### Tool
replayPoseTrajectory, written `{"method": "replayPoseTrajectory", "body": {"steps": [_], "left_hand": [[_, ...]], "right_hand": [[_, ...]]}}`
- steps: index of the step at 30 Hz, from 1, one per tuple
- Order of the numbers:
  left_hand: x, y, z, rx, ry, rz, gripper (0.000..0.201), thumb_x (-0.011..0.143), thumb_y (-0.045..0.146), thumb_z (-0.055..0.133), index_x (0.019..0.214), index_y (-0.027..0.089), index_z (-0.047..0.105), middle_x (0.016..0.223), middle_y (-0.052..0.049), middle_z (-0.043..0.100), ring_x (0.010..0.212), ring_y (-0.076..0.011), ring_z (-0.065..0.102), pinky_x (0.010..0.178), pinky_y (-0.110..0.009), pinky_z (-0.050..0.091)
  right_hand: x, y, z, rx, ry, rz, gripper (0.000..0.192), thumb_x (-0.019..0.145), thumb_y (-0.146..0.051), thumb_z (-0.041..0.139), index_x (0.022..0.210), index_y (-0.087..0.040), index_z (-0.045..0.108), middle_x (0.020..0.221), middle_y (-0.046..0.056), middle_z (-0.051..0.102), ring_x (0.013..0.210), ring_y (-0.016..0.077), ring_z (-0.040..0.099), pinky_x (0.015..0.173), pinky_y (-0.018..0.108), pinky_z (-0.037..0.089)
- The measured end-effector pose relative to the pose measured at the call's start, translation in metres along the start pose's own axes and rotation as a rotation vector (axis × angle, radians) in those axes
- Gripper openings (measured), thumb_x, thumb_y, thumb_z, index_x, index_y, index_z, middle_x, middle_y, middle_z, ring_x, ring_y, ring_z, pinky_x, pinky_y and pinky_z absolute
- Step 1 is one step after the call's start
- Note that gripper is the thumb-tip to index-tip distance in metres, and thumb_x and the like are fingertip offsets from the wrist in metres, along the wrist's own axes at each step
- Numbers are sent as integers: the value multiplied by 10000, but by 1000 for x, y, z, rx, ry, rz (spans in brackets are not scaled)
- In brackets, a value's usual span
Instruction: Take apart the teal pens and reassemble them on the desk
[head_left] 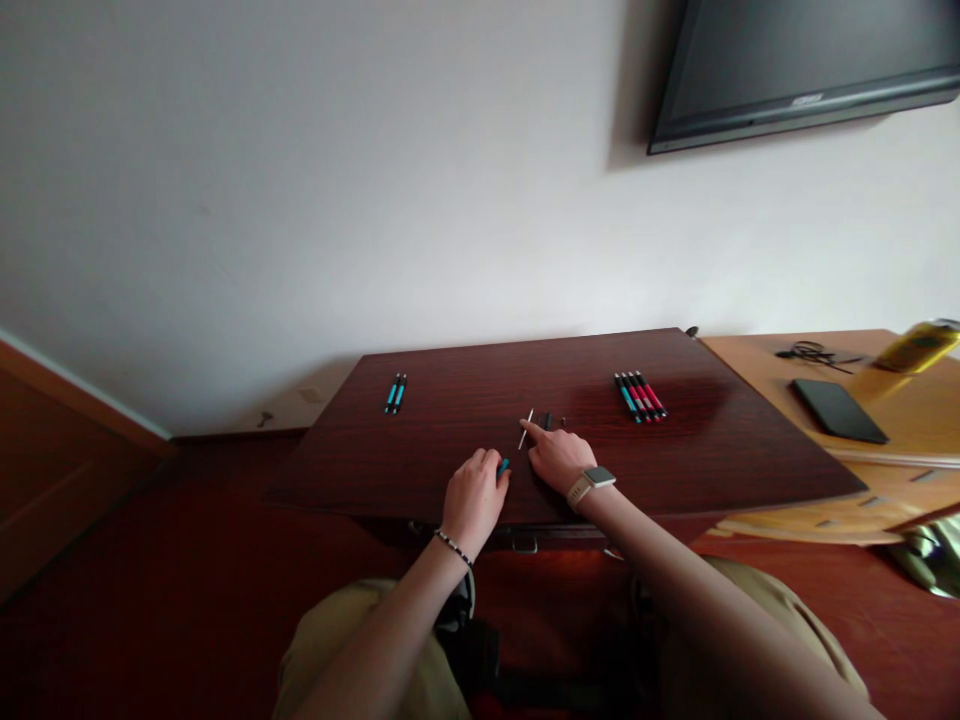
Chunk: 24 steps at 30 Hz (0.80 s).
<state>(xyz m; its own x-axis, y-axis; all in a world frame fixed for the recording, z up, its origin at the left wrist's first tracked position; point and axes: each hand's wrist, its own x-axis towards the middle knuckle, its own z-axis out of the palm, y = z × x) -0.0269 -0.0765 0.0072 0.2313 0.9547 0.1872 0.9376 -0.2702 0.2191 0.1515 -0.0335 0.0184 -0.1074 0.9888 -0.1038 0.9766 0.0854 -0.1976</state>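
My left hand [472,498], with a beaded bracelet at the wrist, is closed around a small blue pen barrel [504,466] near the table's front edge. Just right of it, my right hand [561,460], wearing a watch, has its index fingertip at the middle of a thin white pen refill [530,416]. The refill slants over the table top; the thumb is mostly hidden. Beyond the right knuckles lie a short black pen part [548,421] and a tiny dark piece [564,421].
Two blue pens [396,394] lie side by side on the left of the dark wooden table [450,380]. Several blue and red pens [639,397] form a row on the right. A lighter desk [757,400] alongside bears a black tablet-like object [838,410], a cable [814,352] and a yellow container [919,346].
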Motion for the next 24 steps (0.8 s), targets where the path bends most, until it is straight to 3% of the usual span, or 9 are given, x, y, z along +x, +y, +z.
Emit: {"method": "replayPoseTrajectory", "body": {"steps": [5,9,13,15,18,24], "left_hand": [[6,-3,1,15,67,14,59,996,185,587,959,229,570,1025,-53,654,1001,-210,635,900,-318,506],[16,-1,1,-6,121,92,95,981,148,587,950,228,545,1000,-49,634,992,-218,622,911,-347,523],[24,5,0,-76,145,217,91,999,148,572,1006,231,537,1020,-39,626,967,-207,635,873,-335,540],[26,9,0,-94,142,263,80,1021,160,548,1056,232,548,1054,-42,623,956,-200,644,845,-325,543],[28,16,-1,-97,139,327,112,1044,178,526,1123,239,577,1089,-46,616,947,-195,649,842,-324,539],[34,28,-2,-79,169,399,139,1046,191,546,1088,246,667,1075,-48,630,962,-196,623,873,-347,505]], "right_hand": [[-4,2,4,18,43,13,720,1005,-260,444,1689,-323,231,1070,133,792,969,327,774,822,392,541],[-10,8,10,186,139,-1,630,992,-259,489,1615,-319,420,1005,109,801,918,323,775,823,401,543],[-13,19,16,664,266,-104,467,987,-288,549,1447,-245,618,1126,87,790,996,253,755,908,352,550],[-15,26,18,987,205,-155,399,987,-336,559,1351,-229,685,1184,87,777,962,222,757,883,336,579],[-21,36,18,1402,2,-135,363,945,-392,647,1235,-199,749,1158,99,782,1004,227,761,922,353,602],[-36,53,16,1773,-205,-40,400,846,-320,824,1213,-174,768,1162,118,782,1079,224,758,1059,356,575]]}}
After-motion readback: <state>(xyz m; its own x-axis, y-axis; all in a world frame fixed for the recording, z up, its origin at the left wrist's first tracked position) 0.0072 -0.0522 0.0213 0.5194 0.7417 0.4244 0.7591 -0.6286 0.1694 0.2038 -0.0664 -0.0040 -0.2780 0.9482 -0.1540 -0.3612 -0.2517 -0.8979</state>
